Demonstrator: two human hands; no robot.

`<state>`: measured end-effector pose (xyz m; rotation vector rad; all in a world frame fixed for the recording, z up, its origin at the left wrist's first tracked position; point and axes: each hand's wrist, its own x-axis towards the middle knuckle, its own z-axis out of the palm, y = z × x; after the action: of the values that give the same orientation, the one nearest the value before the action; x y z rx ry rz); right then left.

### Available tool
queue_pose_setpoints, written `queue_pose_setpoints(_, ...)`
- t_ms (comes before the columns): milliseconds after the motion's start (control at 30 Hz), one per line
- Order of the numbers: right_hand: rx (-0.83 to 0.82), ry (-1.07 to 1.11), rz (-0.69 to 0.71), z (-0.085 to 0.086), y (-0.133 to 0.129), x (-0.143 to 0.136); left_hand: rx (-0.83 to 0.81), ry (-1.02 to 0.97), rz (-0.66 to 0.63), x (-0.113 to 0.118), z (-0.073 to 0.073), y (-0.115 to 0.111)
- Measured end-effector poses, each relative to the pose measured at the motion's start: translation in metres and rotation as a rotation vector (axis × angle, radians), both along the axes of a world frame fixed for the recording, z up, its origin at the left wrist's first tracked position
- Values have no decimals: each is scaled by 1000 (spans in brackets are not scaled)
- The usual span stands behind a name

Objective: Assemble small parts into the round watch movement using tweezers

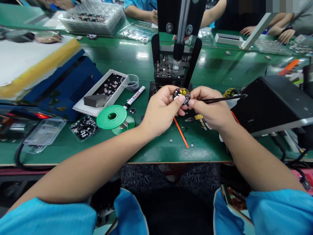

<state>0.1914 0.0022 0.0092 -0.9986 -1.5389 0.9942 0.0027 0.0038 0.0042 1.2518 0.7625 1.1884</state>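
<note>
My left hand [163, 109] is closed on a small round electronic part [182, 93], dark with yellow and silver patches, its thumb pressed on the face. Close against the part's right side is my right hand [207, 106], fingers pinched. Dark tweezers [226, 99] lie in that hand, the rounded back end pointing right. Their tips are hidden by the fingers. Below the hands, an orange stick [181, 133] and a small blade-like tool [192, 119] lie on the green table [156, 150].
A black press [179, 49] stands just beyond my hands. To the left are a green solder spool [111, 117], a paint marker [135, 97], a white tray [102, 89] and a blue machine [61, 85]. A black box [278, 101] stands right. Other people's hands are across the table.
</note>
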Motion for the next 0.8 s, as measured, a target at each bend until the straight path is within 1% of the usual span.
queue_pose_setpoints(167, 47, -75, -21, 0, -1, 2, -17, 46, 27, 0, 0, -1)
queue_pose_setpoints(300, 91, -117, -39, 1, -2, 1, 6, 40, 21, 0, 0, 0)
queue_pose_setpoints(433, 82, -156, -34, 3, -4, 1, 18, 60, 14, 0, 0, 0)
queue_pose_setpoints(600, 78, -175, -28, 3, -4, 1, 29, 39, 7, 1, -1, -1)
queue_pose_setpoints(800, 107, -202, -64, 2, -4, -1, 30, 37, 3, 2, 0, -3)
